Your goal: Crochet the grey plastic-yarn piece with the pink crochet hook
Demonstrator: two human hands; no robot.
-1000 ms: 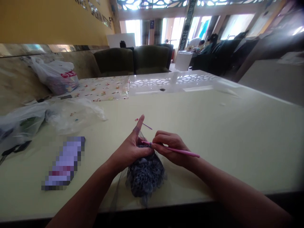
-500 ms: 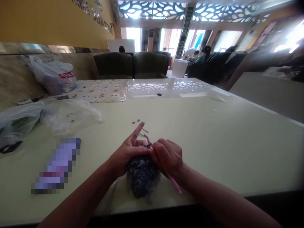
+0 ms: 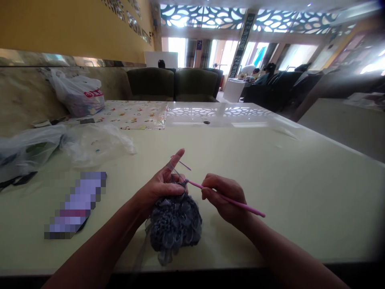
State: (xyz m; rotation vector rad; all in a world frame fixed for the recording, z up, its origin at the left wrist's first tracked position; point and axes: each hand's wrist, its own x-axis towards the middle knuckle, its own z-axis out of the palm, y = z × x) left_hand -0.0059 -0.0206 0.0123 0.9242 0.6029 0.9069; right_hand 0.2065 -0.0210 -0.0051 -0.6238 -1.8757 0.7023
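A lumpy grey crocheted piece [image 3: 176, 222] rests on the pale table [image 3: 270, 176] near its front edge. My left hand [image 3: 164, 186] pinches the top of the piece, forefinger stretched up with grey yarn looped over it. My right hand [image 3: 224, 196] is closed on a pink crochet hook [image 3: 231, 200]. The hook's tip sits in the stitches by my left thumb and its handle points right. A grey yarn strand [image 3: 141, 251] trails off the front edge.
Crumpled clear plastic bags [image 3: 90, 142] and a dark item lie at the left, with a white shopping bag [image 3: 80, 94] and patterned sheet [image 3: 132, 114] behind. A pixelated flat object [image 3: 75, 204] lies left of my arm. Small ring markers [image 3: 173, 157] sit beyond my forefinger. Sofas and seated people are far back.
My right hand has swung the hook from pointing down toward me to pointing right, and drawn it out of the stitch. The grey piece has shifted slightly left and spread out.
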